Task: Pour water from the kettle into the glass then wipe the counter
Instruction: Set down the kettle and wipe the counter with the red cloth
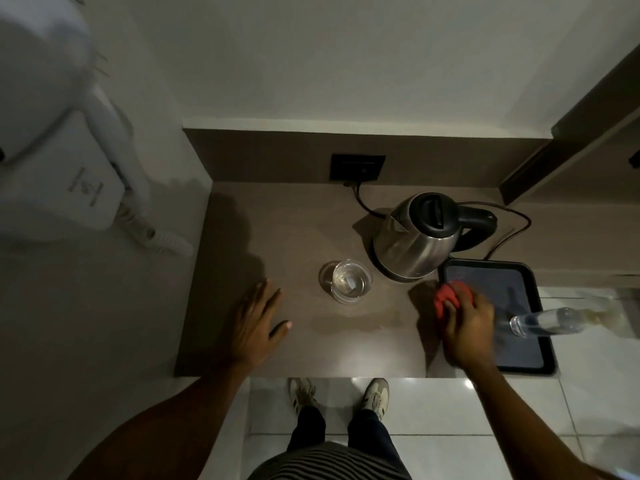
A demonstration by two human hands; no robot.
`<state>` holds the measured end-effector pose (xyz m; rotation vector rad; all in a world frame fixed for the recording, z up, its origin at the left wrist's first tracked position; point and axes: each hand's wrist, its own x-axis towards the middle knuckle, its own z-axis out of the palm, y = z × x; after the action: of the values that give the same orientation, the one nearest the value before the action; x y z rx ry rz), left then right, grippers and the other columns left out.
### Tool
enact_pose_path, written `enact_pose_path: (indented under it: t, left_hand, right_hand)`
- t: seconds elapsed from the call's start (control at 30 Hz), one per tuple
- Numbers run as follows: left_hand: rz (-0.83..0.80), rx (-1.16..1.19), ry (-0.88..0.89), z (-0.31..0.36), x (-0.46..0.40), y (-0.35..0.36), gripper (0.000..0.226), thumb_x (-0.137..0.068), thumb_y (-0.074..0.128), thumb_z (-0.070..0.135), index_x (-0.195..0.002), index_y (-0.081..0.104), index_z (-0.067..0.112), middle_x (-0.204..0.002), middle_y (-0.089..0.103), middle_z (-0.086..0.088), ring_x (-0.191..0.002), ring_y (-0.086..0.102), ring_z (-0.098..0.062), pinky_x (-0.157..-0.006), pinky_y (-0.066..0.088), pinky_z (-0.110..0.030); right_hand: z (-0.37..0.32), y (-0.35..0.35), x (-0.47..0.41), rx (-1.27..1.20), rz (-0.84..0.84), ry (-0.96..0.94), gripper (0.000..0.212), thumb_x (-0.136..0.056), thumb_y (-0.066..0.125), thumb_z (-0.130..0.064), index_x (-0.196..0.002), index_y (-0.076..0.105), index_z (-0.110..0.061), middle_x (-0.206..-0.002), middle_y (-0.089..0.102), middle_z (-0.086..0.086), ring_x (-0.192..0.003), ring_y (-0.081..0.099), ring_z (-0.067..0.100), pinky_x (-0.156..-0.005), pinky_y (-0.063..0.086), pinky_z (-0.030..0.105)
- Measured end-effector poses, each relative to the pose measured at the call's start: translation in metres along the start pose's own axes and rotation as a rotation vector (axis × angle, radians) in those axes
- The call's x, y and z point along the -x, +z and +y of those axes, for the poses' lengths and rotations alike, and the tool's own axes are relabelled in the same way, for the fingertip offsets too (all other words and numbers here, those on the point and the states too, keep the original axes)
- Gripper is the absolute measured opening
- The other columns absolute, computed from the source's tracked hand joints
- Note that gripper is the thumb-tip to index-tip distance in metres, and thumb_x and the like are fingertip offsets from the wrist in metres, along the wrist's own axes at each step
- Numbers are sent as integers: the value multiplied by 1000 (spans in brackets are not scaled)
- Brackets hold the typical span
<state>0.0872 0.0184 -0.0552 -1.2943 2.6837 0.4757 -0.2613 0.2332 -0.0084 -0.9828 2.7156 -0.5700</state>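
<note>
You have open counter (242,237) left and front-centre. Glass (348,281) and kettle (415,237) block the middle-right; the tray (543,362) with bottle (547,322) fills the right edge. Cord (363,202) crosses the back.

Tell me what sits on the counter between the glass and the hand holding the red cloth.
In the head view, only bare counter lies between the glass and the right hand gripping the red cloth; the kettle stands just behind that gap.

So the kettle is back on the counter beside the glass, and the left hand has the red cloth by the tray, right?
Not quite: it is the right hand that grips the red cloth, at the tray edge. The left hand lies flat and empty on the counter. The kettle does stand beside the glass, as the head view shows.
</note>
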Motion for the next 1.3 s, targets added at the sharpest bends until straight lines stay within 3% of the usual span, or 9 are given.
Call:
enact_pose_path:
  t: [0.07, 0.2, 0.43, 0.63, 0.8, 0.93, 1.07, 1.17, 1.3]
  left_hand:
    - [0, -65, 30, -9, 2, 5, 88, -86, -5, 78, -156, 10, 28, -169, 6, -6, -156, 5, -26, -124, 12, -47]
    - [-3, -51, 66, -20, 3, 13, 79, -94, 10, 73, -157, 10, 26, -168, 7, -7, -155, 9, -27, -122, -3, -41]
    - [25, -28, 66, -23, 0, 22, 79, -93, 36, 67, -158, 5, 33, -169, 12, -5, -155, 9, -23, -123, -12, -38]
    - [34, -51, 72, -26, -1, 25, 68, -96, 33, 56, -157, 18, 30, -169, 15, -6, -155, 14, -24, -122, 7, -45]
    - [72, -19, 71, -28, 0, 28, 63, -97, 33, 46, -156, 16, 30, -167, 19, -6, -154, 20, -24, -121, 12, -46]
    - [80, -16, 70, -30, 1, 30, 64, -98, 34, 46, -157, 13, 31, -168, 18, -5, -154, 18, -23, -121, 16, -48]
    - [78, -22, 69, -30, 0, 29, 64, -97, 34, 48, -157, 17, 32, -168, 16, -4, -154, 16, -22, -121, 15, -47]
    - [64, -33, 74, -31, 0, 30, 64, -98, 33, 49, -157, 15, 32, -168, 16, -5, -154, 16, -23, -121, 12, -46]
    - [65, -33, 68, -30, 0, 30, 64, -98, 33, 49, -157, 16, 32, -169, 14, -4, -155, 13, -22, -122, 11, -46]
  right_hand:
    - [-23, 14, 11, 13, -92, -76, 46, -96, 53, -25, -140, 48, -13, -145, 40, 26, -127, 40, 47, -103, 41, 56]
    - [-45, 44, 17, 201, -224, -29, 55, -101, 41, -41, -150, 37, -17, -156, 31, 20, -135, 32, 47, -108, 34, 56]
    - [-82, 83, 56, 190, -65, 120, 67, -91, 39, -48, -147, 33, -12, -150, 30, 25, -123, 37, 49, -101, 35, 60]
    - [-152, 125, 110, 154, -207, 99, 66, -93, 38, -50, -146, 38, -11, -146, 40, 30, -117, 49, 53, -89, 44, 67]
    - [-199, 152, 108, 213, -276, -145, 73, -84, 70, -47, -145, 46, -16, -142, 52, 23, -118, 57, 44, -89, 52, 58]
    - [-182, 151, 99, 160, -315, -326, 69, -86, 68, -45, -145, 45, -14, -145, 49, 23, -124, 53, 43, -93, 51, 56]
    - [-116, 115, 92, 218, -345, -438, 80, -72, 80, -32, -141, 48, -9, -143, 48, 26, -130, 42, 43, -101, 44, 60]
    - [-70, 86, 70, 303, -327, -385, 66, -78, 69, -15, -140, 50, -7, -146, 45, 25, -132, 41, 46, -103, 38, 60]
    - [-70, 82, 34, 259, -126, -57, 66, -86, 66, -26, -146, 40, -13, -149, 37, 26, -128, 36, 50, -104, 32, 61]
